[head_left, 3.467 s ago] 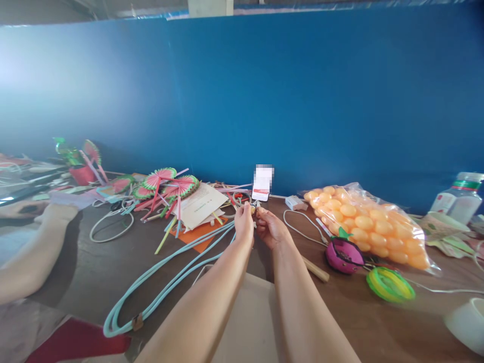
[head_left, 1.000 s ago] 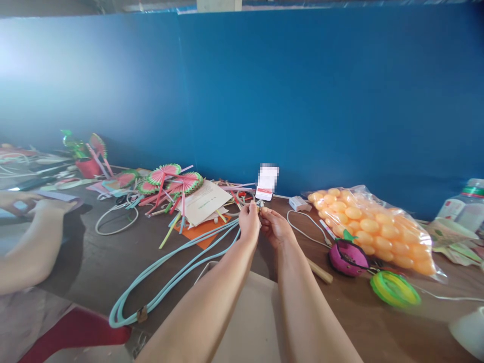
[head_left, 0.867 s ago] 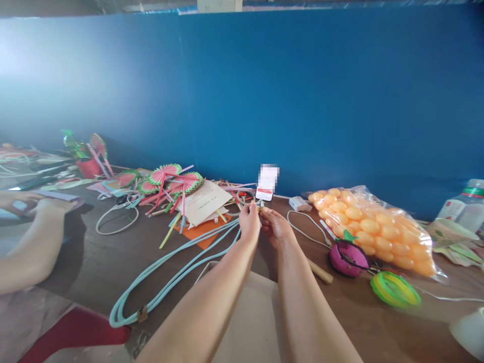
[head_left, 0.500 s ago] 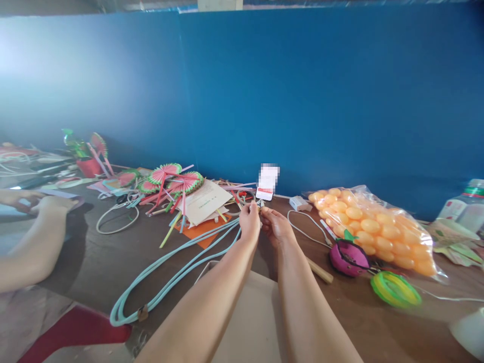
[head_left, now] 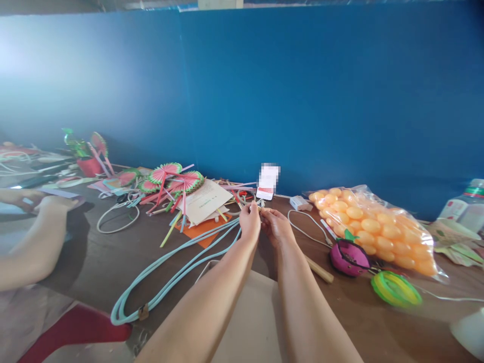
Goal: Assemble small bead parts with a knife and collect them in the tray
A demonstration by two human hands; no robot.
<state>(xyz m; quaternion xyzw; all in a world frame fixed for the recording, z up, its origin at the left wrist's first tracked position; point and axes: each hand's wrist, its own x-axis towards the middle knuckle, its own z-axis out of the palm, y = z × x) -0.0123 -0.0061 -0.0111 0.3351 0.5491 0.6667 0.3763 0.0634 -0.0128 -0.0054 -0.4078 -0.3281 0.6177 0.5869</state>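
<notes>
My left hand and my right hand meet over the middle of the table, fingertips pinched together. Between them is a small object, mostly hidden by the fingers and too small to name. Light blue tubing lies in long loops to the left, a brown band around its near end; its far end passes behind my left wrist. Just beyond my fingers a phone-like white panel, partly blurred out, leans near the wall. A grey coiled cord lies right behind my left hand.
Folded paper fans, a printed sheet and straws lie left of centre. To the right are a bag of orange balls, a purple pouch, green-yellow rings and a wooden stick. A co-worker's arm is at far left.
My fingers have shifted very slightly around the small object, and it shows less now. The co-worker's hands at the left have moved a little. Everything else stays in place.
</notes>
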